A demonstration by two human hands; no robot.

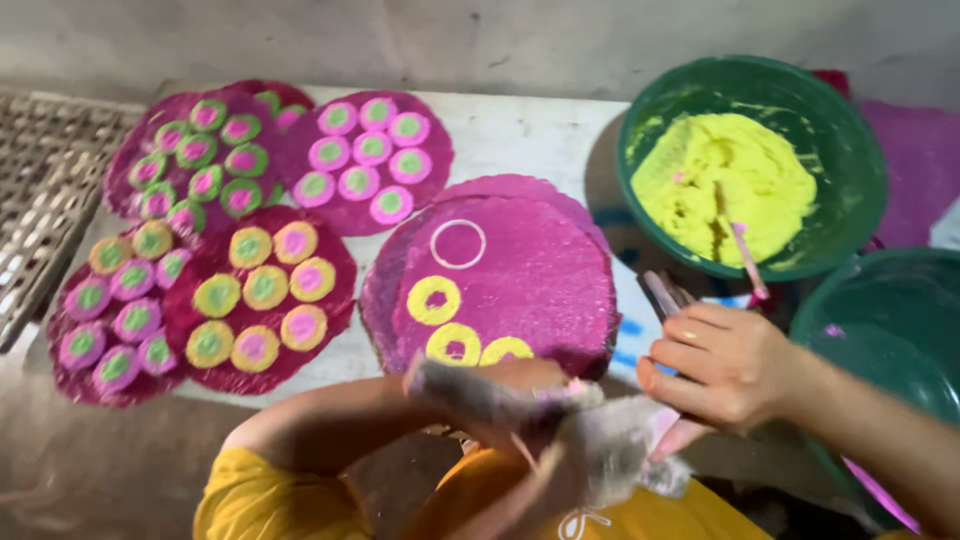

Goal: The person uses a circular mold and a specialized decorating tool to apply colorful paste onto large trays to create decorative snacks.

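Head view shows our right hand (725,365) clenched around thin sticks (662,292), while our blurred left hand (500,385) perhaps grips a powdery grey lump (610,450) near the magenta disc (520,270).

Five pink discs (505,275) lie on the table (540,135). Two green bowls (850,130). Three yellow rings (433,299). One white ring (458,244).

You are at a small handcraft workshop. A worn white tabletop (520,135) carries round magenta discs (520,270) dotted with coloured rings, a green plastic basin of yellow paste (750,165), and a rough bare wall (400,40) stands behind.
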